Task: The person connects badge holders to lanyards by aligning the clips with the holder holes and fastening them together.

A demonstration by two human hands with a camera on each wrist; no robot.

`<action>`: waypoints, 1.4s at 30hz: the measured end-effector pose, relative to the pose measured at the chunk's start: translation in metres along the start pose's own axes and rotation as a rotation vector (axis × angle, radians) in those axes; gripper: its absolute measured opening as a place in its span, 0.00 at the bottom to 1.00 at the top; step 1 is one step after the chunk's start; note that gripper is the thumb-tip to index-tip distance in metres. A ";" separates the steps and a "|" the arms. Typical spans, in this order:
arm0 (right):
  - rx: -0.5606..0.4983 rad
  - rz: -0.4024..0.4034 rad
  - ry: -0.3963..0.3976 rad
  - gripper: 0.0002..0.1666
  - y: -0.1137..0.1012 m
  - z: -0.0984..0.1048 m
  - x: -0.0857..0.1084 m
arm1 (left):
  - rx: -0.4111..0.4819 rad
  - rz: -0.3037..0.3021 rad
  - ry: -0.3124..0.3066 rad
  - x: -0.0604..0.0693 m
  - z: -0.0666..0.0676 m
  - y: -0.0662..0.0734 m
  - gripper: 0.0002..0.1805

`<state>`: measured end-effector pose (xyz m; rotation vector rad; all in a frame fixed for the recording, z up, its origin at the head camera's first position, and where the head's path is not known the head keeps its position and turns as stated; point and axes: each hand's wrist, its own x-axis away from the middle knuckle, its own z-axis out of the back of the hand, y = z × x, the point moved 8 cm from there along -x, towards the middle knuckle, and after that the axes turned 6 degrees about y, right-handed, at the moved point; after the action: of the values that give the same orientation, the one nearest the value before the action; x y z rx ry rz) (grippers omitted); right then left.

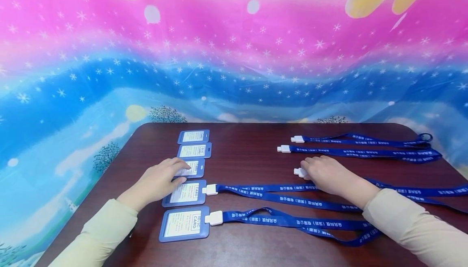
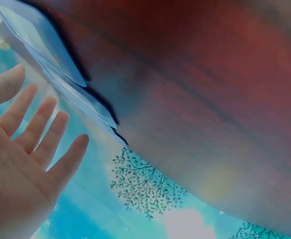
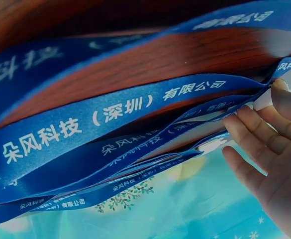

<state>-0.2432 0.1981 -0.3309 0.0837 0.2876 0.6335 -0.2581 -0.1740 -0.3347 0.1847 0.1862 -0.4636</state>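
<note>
My left hand (image 1: pixel 156 181) reaches over the middle ID card holder (image 1: pixel 199 168) in a column of blue holders, its fingertips at the holder's face. In the left wrist view the left hand (image 2: pixel 33 149) has its fingers extended beside the holders' edges (image 2: pixel 68 92). My right hand (image 1: pixel 327 174) pinches the white clip (image 1: pixel 298 172) of a blue lanyard between thumb and fingers. The right wrist view shows the right hand (image 3: pixel 272 149) at the white clip (image 3: pixel 262 100), with the strap (image 3: pixel 135 107) running leftward. The right hand hides part of this lanyard in the head view.
Nearer me, a card holder (image 1: pixel 184 224) and another card holder (image 1: pixel 183 192) are joined to lanyards. Two unattached card holders (image 1: pixel 193 137) (image 1: pixel 193 150) lie at the back left. Two loose lanyards (image 1: pixel 351 140) (image 1: pixel 347 152) lie at the back right. A printed cloth (image 1: pixel 234 55) hangs behind the table (image 1: pixel 248 149).
</note>
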 end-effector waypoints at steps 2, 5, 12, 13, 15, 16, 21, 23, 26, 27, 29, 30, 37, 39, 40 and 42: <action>0.003 0.000 0.002 0.17 0.000 -0.001 -0.001 | -0.003 0.009 -0.008 -0.004 -0.001 -0.002 0.23; 0.004 0.003 0.015 0.16 -0.001 -0.001 -0.001 | 0.002 0.025 -0.037 -0.010 -0.005 -0.002 0.24; 0.006 -0.012 0.029 0.15 -0.002 -0.001 -0.002 | 0.014 0.069 -0.083 -0.023 -0.011 -0.004 0.29; 0.007 -0.013 0.030 0.15 -0.002 -0.001 -0.002 | 0.012 0.077 -0.087 -0.024 -0.012 -0.005 0.29; 0.009 -0.013 0.033 0.15 -0.003 -0.002 -0.003 | 0.011 0.085 -0.096 -0.027 -0.013 -0.006 0.30; 0.010 -0.013 0.034 0.15 -0.003 -0.002 -0.003 | 0.009 0.087 -0.102 -0.027 -0.014 -0.006 0.30; 0.005 -0.014 0.038 0.16 -0.004 -0.002 -0.003 | 0.003 0.103 -0.120 -0.030 -0.018 -0.008 0.30; 0.005 -0.015 0.040 0.16 -0.004 -0.002 -0.003 | 0.002 0.108 -0.124 -0.031 -0.019 -0.008 0.31; 0.008 -0.016 0.040 0.16 -0.004 -0.002 -0.003 | -0.003 0.107 -0.127 -0.031 -0.019 -0.006 0.32; 0.008 -0.016 0.040 0.16 -0.004 -0.002 -0.003 | -0.005 0.106 -0.129 -0.031 -0.019 -0.005 0.33; 0.008 -0.014 0.038 0.16 -0.003 -0.002 -0.002 | -0.007 0.101 -0.133 -0.032 -0.020 -0.004 0.32; 0.007 -0.013 0.035 0.16 -0.003 -0.002 -0.002 | -0.007 0.099 -0.135 -0.032 -0.020 -0.003 0.32; 0.007 0.015 0.029 0.13 -0.002 0.001 -0.003 | -0.024 0.086 -0.131 -0.035 -0.022 0.002 0.31; 0.012 0.022 0.031 0.12 -0.001 0.001 -0.003 | -0.036 0.083 -0.122 -0.036 -0.022 0.003 0.30; 0.013 0.026 0.033 0.12 -0.001 0.001 -0.003 | -0.043 0.082 -0.120 -0.037 -0.022 0.004 0.30; 0.015 0.029 0.037 0.12 0.000 0.002 -0.003 | -0.051 0.084 -0.118 -0.038 -0.023 0.005 0.30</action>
<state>-0.2446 0.1960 -0.3281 0.0902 0.3278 0.6621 -0.2921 -0.1484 -0.3475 0.1149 0.0746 -0.3842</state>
